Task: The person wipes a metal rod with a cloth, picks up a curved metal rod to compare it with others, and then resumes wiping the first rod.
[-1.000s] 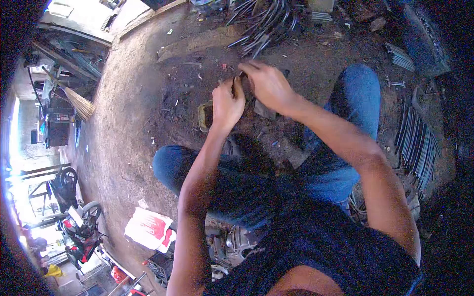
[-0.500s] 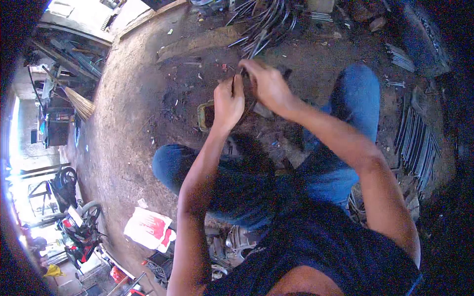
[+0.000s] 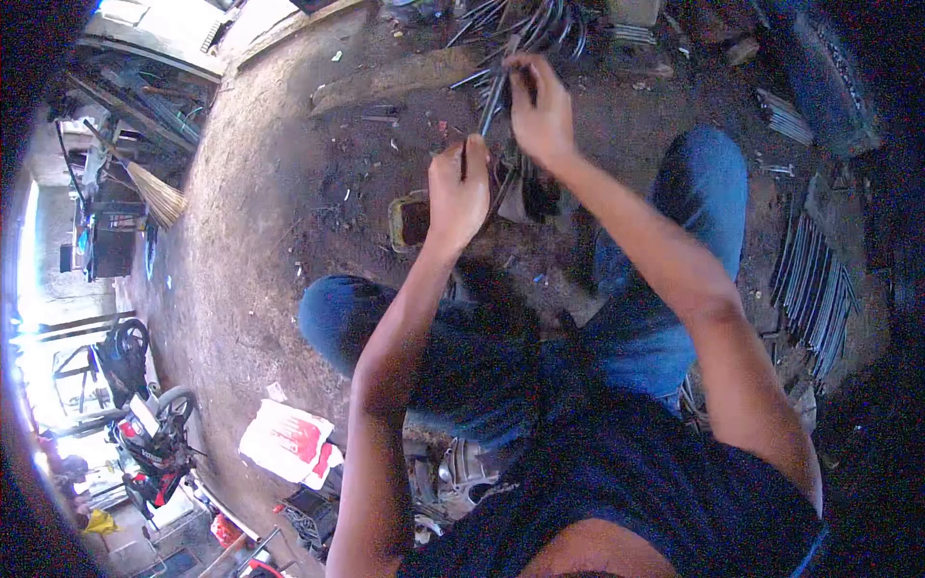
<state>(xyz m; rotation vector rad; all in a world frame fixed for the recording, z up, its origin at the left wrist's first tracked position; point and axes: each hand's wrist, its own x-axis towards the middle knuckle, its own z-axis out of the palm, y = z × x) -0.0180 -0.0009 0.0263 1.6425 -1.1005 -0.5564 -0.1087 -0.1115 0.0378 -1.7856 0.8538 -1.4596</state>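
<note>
Left hand [image 3: 459, 193]: fingers clamped on the lower end of a thin rod [image 3: 492, 106], which runs toward twelve o'clock. Right hand [image 3: 541, 114], at one o'clock from the left, has curled fingers beside the rod, grip undeterminable; a small tray [image 3: 396, 223] lies at eight. Lettering on the motorcycle [image 3: 152, 448], at the view's eight o'clock, is illegible.

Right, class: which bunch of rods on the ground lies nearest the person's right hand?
The curved, splayed bunch at top centre, just beyond the right hand; the straighter far-right bunch and small upper-right bunch lie farther away.
</note>
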